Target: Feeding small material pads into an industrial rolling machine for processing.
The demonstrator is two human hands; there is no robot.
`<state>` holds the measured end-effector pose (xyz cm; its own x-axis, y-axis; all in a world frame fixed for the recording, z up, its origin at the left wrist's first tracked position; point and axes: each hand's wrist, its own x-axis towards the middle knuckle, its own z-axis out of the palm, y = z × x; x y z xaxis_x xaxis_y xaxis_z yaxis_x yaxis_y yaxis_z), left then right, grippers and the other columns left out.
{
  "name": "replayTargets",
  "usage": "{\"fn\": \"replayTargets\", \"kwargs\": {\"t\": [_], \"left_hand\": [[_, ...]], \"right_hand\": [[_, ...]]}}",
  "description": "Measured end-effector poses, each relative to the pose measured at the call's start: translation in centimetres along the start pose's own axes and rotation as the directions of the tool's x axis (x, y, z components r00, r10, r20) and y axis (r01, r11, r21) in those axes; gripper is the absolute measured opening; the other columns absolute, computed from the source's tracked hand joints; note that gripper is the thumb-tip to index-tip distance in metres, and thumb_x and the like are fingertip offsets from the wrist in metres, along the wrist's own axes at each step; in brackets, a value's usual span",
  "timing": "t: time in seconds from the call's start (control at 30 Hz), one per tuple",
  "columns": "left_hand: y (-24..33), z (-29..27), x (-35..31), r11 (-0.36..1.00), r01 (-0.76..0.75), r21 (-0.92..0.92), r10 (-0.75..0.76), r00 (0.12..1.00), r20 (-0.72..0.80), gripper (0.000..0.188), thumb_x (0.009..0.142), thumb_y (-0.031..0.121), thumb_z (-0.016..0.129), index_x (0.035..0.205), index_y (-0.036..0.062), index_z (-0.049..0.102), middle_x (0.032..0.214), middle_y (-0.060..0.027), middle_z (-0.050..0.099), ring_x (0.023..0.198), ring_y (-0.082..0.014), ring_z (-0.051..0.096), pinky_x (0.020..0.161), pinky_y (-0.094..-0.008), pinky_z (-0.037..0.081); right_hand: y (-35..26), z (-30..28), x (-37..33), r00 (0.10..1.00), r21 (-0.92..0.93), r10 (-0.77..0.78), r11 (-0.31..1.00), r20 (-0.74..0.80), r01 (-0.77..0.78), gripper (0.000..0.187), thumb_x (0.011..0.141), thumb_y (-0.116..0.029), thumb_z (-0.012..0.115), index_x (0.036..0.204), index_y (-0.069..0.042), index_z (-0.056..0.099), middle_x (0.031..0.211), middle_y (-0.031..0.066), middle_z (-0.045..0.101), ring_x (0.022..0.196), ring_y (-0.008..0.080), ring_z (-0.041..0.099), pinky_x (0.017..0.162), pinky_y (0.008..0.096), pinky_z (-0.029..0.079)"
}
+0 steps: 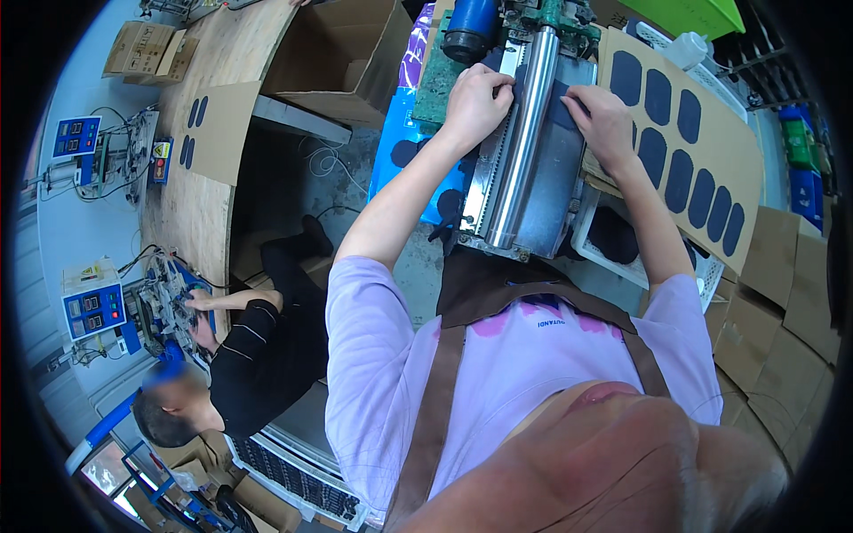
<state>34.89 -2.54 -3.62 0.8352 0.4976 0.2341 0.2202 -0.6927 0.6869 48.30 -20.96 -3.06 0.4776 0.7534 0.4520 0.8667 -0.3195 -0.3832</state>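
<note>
A roller machine with a long shiny metal roller [524, 147] stands in front of me, its metal plate [544, 200] beside the roller. My right hand [606, 126] is at the roller's right side, thumb and fingers closed on the edge of a dark flat piece [558, 108] that lies against the roller. To the roller's left, my left hand [477, 105] has its fingers pinched together close to the metal. What they hold, if anything, is hidden. On a cardboard sheet [752, 191] at the right lie several dark oval pieces [678, 179] in rows.
A blue motor [472, 28] sits at the machine's far left. Dark round pieces [404, 154] lie on a blue sheet. Below the cardboard sheet is a white basket [636, 272]. Boxes [751, 333] are stacked at right. Another person [267, 333] works at a wooden table [200, 209] at left.
</note>
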Motion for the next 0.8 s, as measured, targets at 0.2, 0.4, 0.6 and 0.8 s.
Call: {"fn": "replayTargets", "kwargs": {"t": [0.2, 0.4, 0.6, 0.8], "left_hand": [[0.8, -0.9, 0.2, 0.983, 0.153, -0.099, -0.147, 0.987, 0.061, 0.025, 0.089, 0.021, 0.064, 0.095, -0.0005, 0.076, 0.082, -0.0104, 0.066, 0.074, -0.0226, 0.061, 0.071, -0.0342, 0.051], [2.0, -1.9, 0.8, 0.923, 0.301, -0.240, -0.275, 0.952, 0.136, 0.030, 0.089, 0.025, 0.067, 0.095, -0.0027, 0.075, 0.075, -0.0077, 0.067, 0.062, -0.0179, 0.058, 0.064, -0.0291, 0.050], [3.0, -1.8, 3.3, 0.919, 0.240, -0.313, -0.226, 0.971, 0.081, 0.027, 0.088, 0.021, 0.069, 0.098, -0.0040, 0.074, 0.081, -0.0066, 0.071, 0.071, -0.0150, 0.062, 0.069, -0.0251, 0.050], [5.0, -2.5, 4.8, 0.872, 0.373, -0.318, -0.373, 0.926, 0.065, 0.028, 0.090, 0.019, 0.069, 0.099, -0.0071, 0.072, 0.087, -0.0088, 0.071, 0.080, -0.0148, 0.062, 0.075, -0.0247, 0.049]], "right_hand": [[-0.6, -0.2, 0.1, 0.997, 0.044, -0.027, 0.999, -0.070, 0.030, 0.010, 0.089, -0.011, 0.067, 0.090, -0.003, 0.073, 0.080, 0.0046, 0.061, 0.066, 0.0171, 0.055, 0.062, 0.0285, 0.045], [-0.8, -2.0, -0.3, 0.993, 0.108, 0.002, 0.994, -0.116, 0.011, 0.010, 0.088, -0.009, 0.066, 0.090, -0.001, 0.073, 0.082, 0.0061, 0.059, 0.067, 0.0171, 0.054, 0.062, 0.0281, 0.045], [2.1, -2.8, -0.1, 0.988, 0.229, 0.005, 0.973, -0.153, 0.031, 0.008, 0.085, -0.005, 0.064, 0.085, 0.000, 0.069, 0.080, 0.0085, 0.059, 0.070, 0.0218, 0.055, 0.066, 0.0329, 0.044], [2.9, -6.1, -0.1, 0.972, 0.217, -0.052, 0.971, -0.229, 0.104, 0.006, 0.084, -0.006, 0.064, 0.082, -0.001, 0.068, 0.079, 0.0082, 0.060, 0.071, 0.0230, 0.056, 0.067, 0.0326, 0.045]]}}
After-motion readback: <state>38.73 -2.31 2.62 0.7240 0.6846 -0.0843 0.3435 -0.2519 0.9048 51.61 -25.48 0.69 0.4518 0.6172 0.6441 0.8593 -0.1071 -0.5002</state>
